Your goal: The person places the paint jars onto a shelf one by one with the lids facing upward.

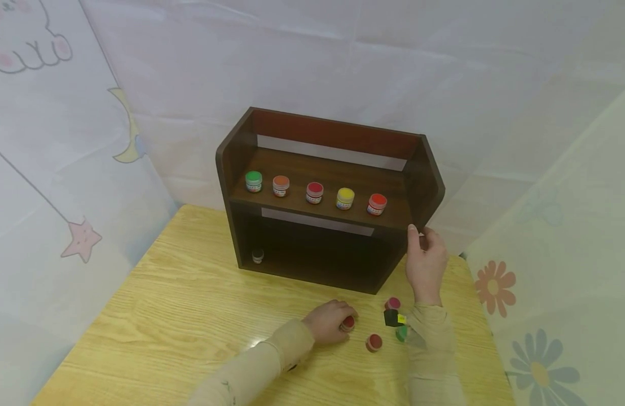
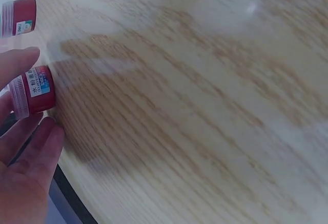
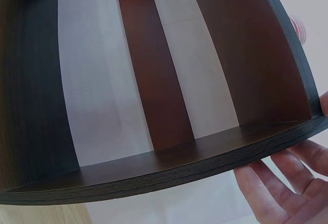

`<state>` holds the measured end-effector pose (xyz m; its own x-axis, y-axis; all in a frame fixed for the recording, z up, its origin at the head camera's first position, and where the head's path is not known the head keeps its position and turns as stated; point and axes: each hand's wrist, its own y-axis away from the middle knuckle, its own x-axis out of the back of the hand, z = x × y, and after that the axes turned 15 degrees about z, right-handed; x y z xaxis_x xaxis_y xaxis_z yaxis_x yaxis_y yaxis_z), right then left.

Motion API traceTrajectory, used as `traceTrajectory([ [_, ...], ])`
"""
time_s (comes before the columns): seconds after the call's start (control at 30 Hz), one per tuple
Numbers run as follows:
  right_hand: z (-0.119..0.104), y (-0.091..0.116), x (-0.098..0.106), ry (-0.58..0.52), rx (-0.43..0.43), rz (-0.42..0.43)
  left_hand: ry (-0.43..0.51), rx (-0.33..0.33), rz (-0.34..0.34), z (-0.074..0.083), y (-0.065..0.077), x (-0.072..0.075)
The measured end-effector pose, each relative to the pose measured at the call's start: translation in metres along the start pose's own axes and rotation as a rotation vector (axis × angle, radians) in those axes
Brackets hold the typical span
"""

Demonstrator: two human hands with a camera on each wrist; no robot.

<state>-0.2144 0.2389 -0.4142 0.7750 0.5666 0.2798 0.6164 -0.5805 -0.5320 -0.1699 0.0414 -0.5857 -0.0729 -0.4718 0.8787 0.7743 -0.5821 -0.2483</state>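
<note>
My left hand is low on the table with its thumb and fingers around a small red paint jar. In the left wrist view that paint jar, labelled and clear-lidded, sits between thumb and fingertips. My right hand grips the right side panel of a dark brown wooden shelf, thumb at the front edge and fingers behind. The right wrist view shows the fingers along that panel's outer face. Near the hands stand a dark red jar, a magenta jar and a partly hidden green jar.
On the upper shelf board a row holds green, orange, crimson, yellow and red jars. A dark jar stands at lower left. Printed cloth hangs behind the wood-grain table.
</note>
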Motion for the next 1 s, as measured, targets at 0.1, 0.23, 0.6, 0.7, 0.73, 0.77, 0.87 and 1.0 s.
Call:
traceTrajectory([
  [0.1, 0.0006, -0.0001, -0.0005, -0.005, 0.001, 0.001, 0.003, -0.015, 0.022, -0.0007, -0.0002, -0.0017],
  [0.23, 0.001, -0.0004, -0.001, -0.011, 0.013, 0.01, 0.006, -0.032, 0.051, -0.003, -0.0016, -0.0072],
  [0.6, 0.0011, -0.0001, -0.0003, 0.0, 0.0, -0.006, 0.061, -0.015, 0.068, -0.0034, -0.0022, -0.0073],
  [0.7, 0.001, 0.0, -0.0004, 0.001, 0.002, -0.004, 0.058, -0.021, 0.077, -0.0051, -0.0028, -0.0074],
  [0.73, 0.0009, 0.0, -0.0004, 0.0, 0.004, -0.003, 0.057, -0.019, 0.075, -0.0053, -0.003, -0.0071],
  [0.77, 0.0007, 0.0, -0.0004, -0.003, 0.007, -0.001, 0.063, -0.015, 0.076, -0.0051, -0.0032, -0.0063],
  [0.87, 0.0004, 0.0001, -0.0007, -0.012, 0.016, 0.003, 0.09, -0.002, 0.084, -0.0054, -0.0038, -0.005],
  [1.0, 0.0007, 0.0002, -0.0011, -0.02, 0.017, 0.007, 0.13, 0.028, 0.095, -0.0061, -0.004, -0.0049],
])
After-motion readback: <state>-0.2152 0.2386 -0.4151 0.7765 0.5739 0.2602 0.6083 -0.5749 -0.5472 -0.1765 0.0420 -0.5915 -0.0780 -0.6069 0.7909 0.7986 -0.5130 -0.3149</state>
